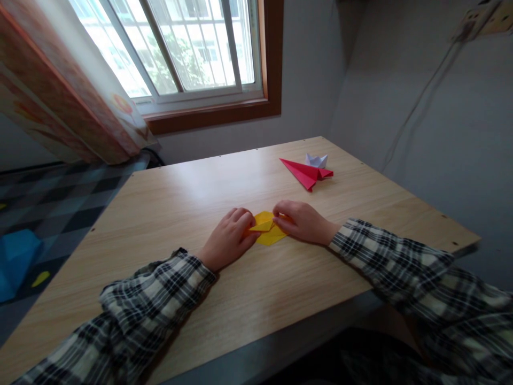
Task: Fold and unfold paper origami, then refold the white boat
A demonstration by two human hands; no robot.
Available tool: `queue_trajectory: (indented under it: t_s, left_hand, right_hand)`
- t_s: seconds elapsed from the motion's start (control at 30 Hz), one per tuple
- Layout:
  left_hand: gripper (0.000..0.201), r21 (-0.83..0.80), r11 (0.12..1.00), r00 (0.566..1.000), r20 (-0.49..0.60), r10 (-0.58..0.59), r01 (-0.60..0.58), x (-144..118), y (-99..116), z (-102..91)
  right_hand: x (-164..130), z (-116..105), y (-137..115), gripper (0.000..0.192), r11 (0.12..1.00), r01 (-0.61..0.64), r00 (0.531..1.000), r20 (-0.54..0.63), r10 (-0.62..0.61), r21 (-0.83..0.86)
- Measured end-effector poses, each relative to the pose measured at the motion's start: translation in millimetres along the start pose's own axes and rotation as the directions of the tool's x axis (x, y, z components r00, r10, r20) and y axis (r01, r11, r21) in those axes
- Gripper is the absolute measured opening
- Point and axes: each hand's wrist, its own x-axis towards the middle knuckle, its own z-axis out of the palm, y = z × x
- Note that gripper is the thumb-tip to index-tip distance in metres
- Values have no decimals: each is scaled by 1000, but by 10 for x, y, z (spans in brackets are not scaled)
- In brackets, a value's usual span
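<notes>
A partly folded piece of yellow paper (269, 236) lies on the wooden table (192, 198), with creased flaps standing up along its middle. My left hand (232, 234) pinches its left end between thumb and curled fingers. At the opposite end, my right hand (302, 220) grips the paper with thumb and forefinger. Parts of both ends are hidden behind my fingers.
Farther back on the right lies a red paper plane (302, 172), with a white paper boat (316, 160) just behind it. A blue object (18, 259) rests on the checked cloth (76, 198) left of the table. Walls and a window (192, 43) stand behind.
</notes>
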Motion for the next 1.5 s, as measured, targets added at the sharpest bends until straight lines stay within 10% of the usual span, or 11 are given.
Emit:
queue_trajectory:
  t_s: [0.33,0.6,1.5]
  left_hand:
    - [15,12,999,997,-67,42,-41,-27,15,2]
    - [36,48,999,999,-40,-11,13,-17,6,5]
    - [9,101,994,972,-230,53,-30,-17,-12,-85]
  right_hand:
    - [-28,28,18,60,987,-120,993,24,118,104]
    - [-11,21,36,25,988,-90,994,80,81,125]
    - [-30,-41,-61,12,948,316,943,-116,-312,23]
